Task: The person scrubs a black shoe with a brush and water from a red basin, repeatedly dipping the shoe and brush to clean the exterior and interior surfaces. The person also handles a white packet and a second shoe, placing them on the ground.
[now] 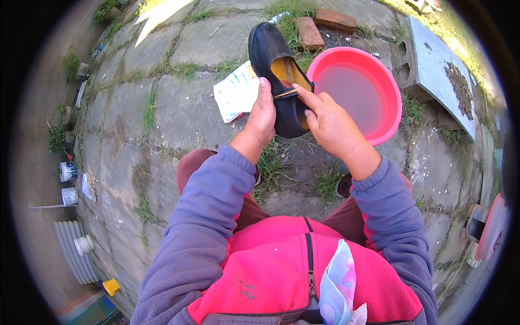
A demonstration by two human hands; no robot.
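Note:
A black strap shoe (270, 44) with a yellow-orange insole is held up in front of me, toe pointing away. My left hand (264, 111) grips its left side, thumb along the upper near the strap. My right hand (331, 118) is at the shoe's right side. Its index finger reaches onto the shoe strap (285, 94) by the opening, and its thumb rests near the heel's edge. Just right of the shoe, a pink plastic basin (393, 101) holds cloudy water. Beyond my left hand, a white plastic packet (233, 95) bearing print lies on the paving.
Red bricks (310, 33) lie past the basin. A grey slab (440, 69) with a dirt pile rests on blocks at right. Grass tufts (149, 109) grow between paving stones (191, 109). Small buckets (70, 196) and a corrugated sheet (75, 252) line the left.

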